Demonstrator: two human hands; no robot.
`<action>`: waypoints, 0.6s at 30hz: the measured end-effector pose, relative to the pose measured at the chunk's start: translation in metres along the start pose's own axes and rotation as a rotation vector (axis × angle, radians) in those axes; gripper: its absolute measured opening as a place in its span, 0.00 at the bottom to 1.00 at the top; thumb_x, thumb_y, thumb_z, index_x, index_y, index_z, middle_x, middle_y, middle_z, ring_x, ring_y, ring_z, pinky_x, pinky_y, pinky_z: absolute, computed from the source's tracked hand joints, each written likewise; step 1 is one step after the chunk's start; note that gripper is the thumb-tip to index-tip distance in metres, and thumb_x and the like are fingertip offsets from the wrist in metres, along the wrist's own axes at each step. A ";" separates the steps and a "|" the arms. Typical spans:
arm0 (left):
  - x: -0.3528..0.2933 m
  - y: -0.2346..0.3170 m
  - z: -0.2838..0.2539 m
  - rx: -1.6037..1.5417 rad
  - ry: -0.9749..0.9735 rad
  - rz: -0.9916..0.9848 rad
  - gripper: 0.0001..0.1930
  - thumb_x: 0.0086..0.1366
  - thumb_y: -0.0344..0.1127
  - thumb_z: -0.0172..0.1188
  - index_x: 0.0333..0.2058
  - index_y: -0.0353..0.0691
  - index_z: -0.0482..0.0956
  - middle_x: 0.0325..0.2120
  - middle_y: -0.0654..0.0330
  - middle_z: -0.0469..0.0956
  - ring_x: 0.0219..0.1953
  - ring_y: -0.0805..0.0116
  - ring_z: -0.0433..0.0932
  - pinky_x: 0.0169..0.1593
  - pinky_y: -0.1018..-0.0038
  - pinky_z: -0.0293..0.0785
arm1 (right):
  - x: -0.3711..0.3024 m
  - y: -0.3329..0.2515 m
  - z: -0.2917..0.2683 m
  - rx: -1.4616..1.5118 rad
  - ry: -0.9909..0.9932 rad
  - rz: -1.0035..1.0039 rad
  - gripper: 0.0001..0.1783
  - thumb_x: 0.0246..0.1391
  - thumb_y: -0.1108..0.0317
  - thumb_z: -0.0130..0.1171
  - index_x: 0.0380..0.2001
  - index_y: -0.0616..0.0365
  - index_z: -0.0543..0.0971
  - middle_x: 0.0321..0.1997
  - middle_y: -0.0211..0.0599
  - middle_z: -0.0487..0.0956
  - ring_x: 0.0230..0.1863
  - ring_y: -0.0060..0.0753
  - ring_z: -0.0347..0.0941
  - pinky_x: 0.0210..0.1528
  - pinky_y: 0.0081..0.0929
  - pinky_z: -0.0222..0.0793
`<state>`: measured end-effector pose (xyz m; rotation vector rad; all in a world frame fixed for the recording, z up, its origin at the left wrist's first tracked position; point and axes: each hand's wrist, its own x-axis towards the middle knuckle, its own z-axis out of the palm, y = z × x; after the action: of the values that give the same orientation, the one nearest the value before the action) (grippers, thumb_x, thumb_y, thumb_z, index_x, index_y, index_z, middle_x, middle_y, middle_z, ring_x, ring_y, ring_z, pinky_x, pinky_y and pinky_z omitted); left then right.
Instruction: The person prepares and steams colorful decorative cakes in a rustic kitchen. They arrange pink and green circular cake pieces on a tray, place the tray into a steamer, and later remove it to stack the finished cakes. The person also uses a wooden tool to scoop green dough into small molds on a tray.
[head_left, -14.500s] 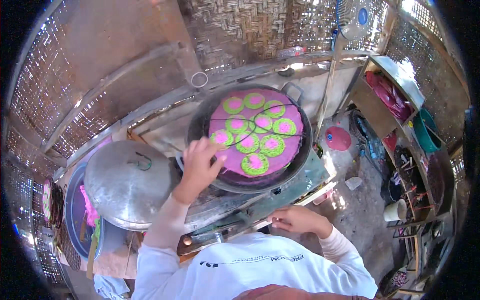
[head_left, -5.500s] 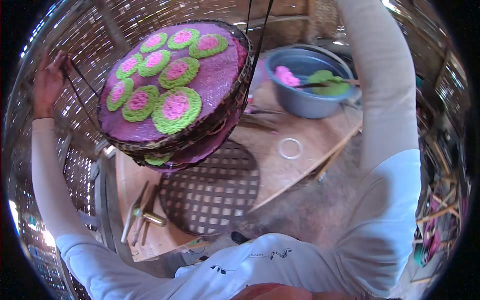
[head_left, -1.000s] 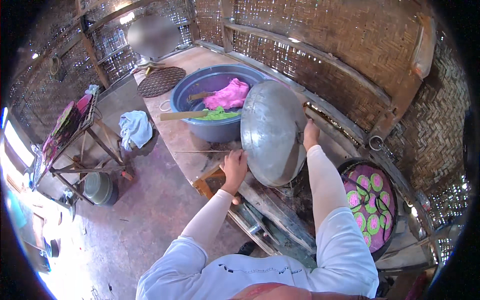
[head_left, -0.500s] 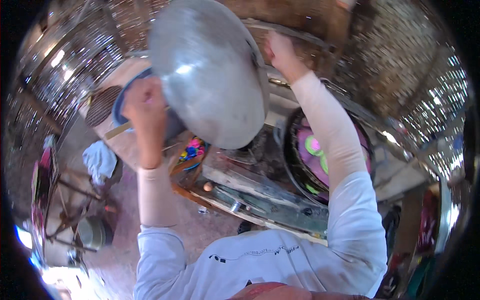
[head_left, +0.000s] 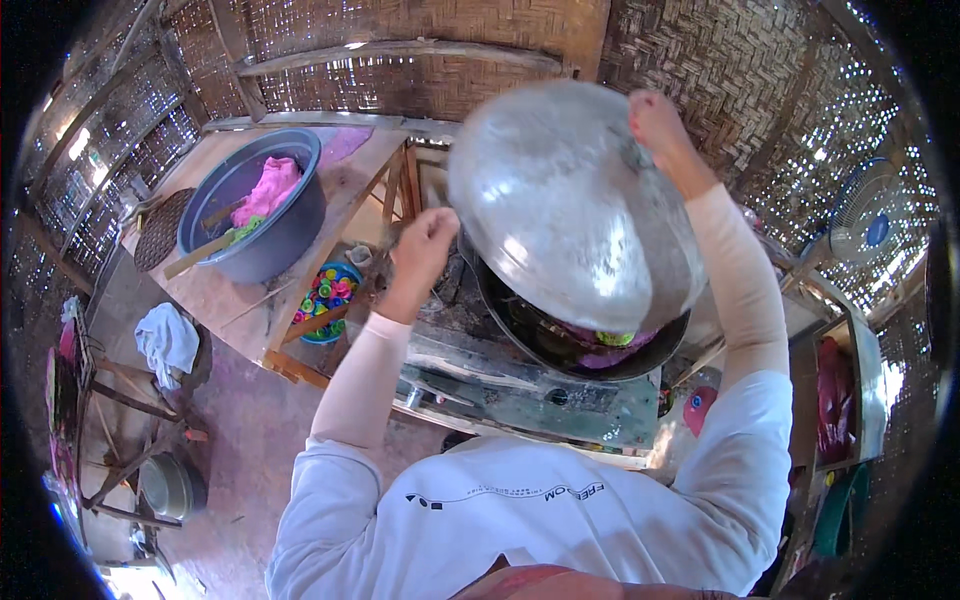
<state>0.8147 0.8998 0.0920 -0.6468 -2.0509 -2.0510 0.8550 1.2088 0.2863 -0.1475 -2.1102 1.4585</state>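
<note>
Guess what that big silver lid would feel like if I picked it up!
The big silver lid would probably feel stiff, since it looks like metal and isn't sagging. It may be awkward and tippy, being about as wide as the dark pan below. Set dome-down, it might rock, because its top bulges.

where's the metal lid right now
In the head view, just right of centre in the upper half: the metal lid is tilted above the dark pan, between the left hand and the right hand.
</note>
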 end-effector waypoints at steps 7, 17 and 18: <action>-0.090 0.008 0.052 0.737 -0.132 0.021 0.26 0.51 0.46 0.58 0.48 0.44 0.69 0.34 0.61 0.67 0.40 0.62 0.64 0.43 0.62 0.55 | -0.017 0.120 -0.040 -0.152 0.179 0.148 0.08 0.53 0.67 0.48 0.24 0.60 0.68 0.17 0.29 0.68 0.17 0.21 0.62 0.17 0.23 0.56; -0.124 -0.004 0.063 0.873 -0.328 0.225 0.31 0.53 0.50 0.55 0.51 0.35 0.64 0.46 0.53 0.60 0.49 0.54 0.55 0.49 0.59 0.50 | -0.021 0.196 -0.014 -0.399 0.254 0.083 0.10 0.54 0.65 0.49 0.34 0.61 0.64 0.18 0.28 0.67 0.18 0.20 0.62 0.20 0.22 0.58; -0.123 -0.005 0.063 0.880 -0.333 0.220 0.31 0.53 0.50 0.55 0.51 0.34 0.64 0.46 0.54 0.60 0.49 0.54 0.55 0.49 0.59 0.50 | -0.020 0.202 -0.012 -0.429 0.246 0.075 0.11 0.54 0.66 0.49 0.34 0.61 0.64 0.18 0.28 0.66 0.18 0.20 0.61 0.20 0.22 0.58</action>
<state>0.9340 0.9391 0.0340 -0.9846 -2.5882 -0.7980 0.8333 1.2916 0.1023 -0.5441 -2.1955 0.9494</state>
